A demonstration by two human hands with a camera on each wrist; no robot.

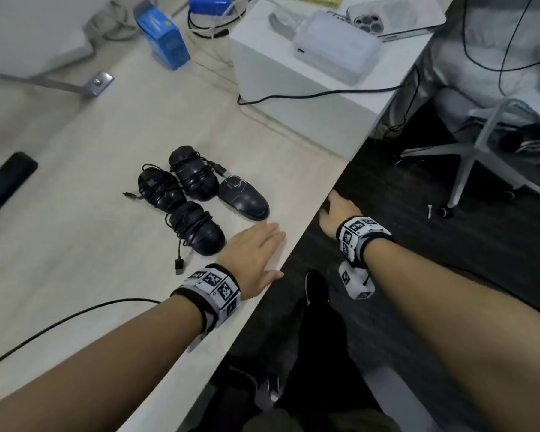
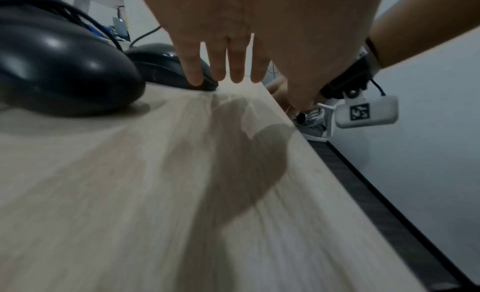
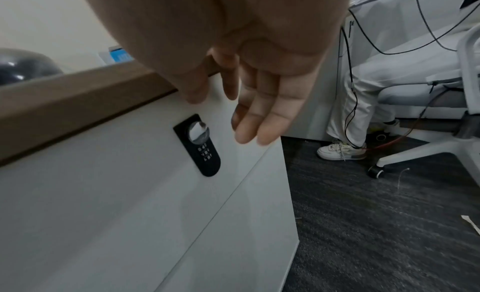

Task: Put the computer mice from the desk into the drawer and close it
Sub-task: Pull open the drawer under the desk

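Observation:
Several black computer mice lie grouped on the pale wooden desk [image 1: 85, 232]. Three are wound in their own cables [image 1: 161, 191] [image 1: 194, 176] [image 1: 198, 232], and a bare one [image 1: 243, 198] lies to their right. My left hand [image 1: 262, 241] lies flat with straight fingers near the desk's front edge, just right of the nearest mouse [image 2: 64, 70], and holds nothing. My right hand [image 1: 334, 210] is below the desk edge. Its relaxed fingers [image 3: 259, 115] hover at the top of the white drawer front [image 3: 103, 193], beside a black lock plate [image 3: 198, 144]. The drawer looks closed.
A white box [image 1: 293, 98] with a small white device, a phone [image 1: 393, 17] and a blue carton [image 1: 162, 39] stand at the back of the desk. A cable [image 1: 60, 319] crosses the near left. A white office chair [image 1: 496, 145] and a seated person's leg [image 3: 348, 115] are on the dark carpet to the right.

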